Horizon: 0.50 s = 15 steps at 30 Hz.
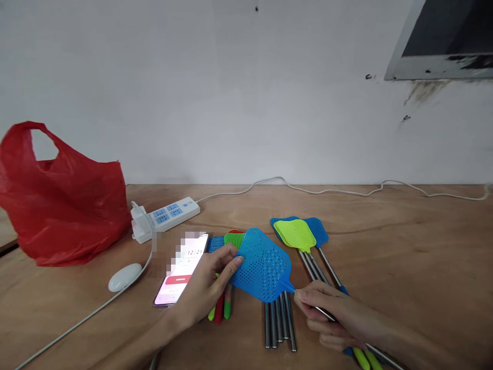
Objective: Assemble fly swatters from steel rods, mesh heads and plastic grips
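Right hand [327, 313] and left hand [215, 277] work nearest, above the table [408, 246]. The left pinches one edge of a blue swatter head [262, 267], held out between the two; the right curls round a metal rod [325, 313], pinching where it meets the head's narrow neck [288, 287]. How far they join is hidden. Best to brace the head flat, line rod up with neck, and press straight; twisting could bend the plastic.
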Available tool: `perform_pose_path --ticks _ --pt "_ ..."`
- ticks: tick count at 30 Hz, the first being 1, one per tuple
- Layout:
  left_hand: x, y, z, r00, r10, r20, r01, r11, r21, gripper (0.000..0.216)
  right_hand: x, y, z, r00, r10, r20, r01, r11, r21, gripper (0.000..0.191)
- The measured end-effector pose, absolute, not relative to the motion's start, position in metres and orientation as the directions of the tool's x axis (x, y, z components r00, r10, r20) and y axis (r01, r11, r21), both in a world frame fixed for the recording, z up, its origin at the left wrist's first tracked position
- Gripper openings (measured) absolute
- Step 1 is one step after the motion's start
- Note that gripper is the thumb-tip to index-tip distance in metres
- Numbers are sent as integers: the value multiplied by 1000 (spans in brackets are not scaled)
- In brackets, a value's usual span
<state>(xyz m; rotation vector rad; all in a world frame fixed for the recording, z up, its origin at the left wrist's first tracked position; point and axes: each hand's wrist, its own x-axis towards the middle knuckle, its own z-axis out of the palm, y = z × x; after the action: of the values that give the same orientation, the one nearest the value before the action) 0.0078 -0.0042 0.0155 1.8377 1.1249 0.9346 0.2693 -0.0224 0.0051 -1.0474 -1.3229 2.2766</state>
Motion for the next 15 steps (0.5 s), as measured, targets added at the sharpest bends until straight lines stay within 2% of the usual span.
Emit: perform_pose_path --ticks 2,6,8,10,13,15 --pt "7 -1 17 266 951 154 296 -233 926 33 270 -22 6 -680 589 -436 94 -520 -849 58" --pt "-1 8 26 76 965 252 321 -263 910 33 272 -17 4 -681 622 -386 -32 -552 -833 54" --pt "-2 9 28 103 971 214 337 -237 911 34 274 -13 3 -631 707 -321 -175 -532 -828 47" --pt "1 7 25 173 968 180 347 -230 909 34 275 -10 3 -535 807 -250 -262 -440 -859 39" --pt "6 3 17 247 956 160 335 -239 911 34 275 -11 4 -428 885 -182 -231 -302 -925 32" --pt "8 1 11 277 954 112 316 -201 927 36 274 -15 4 -443 870 -217 -168 -319 -933 32"
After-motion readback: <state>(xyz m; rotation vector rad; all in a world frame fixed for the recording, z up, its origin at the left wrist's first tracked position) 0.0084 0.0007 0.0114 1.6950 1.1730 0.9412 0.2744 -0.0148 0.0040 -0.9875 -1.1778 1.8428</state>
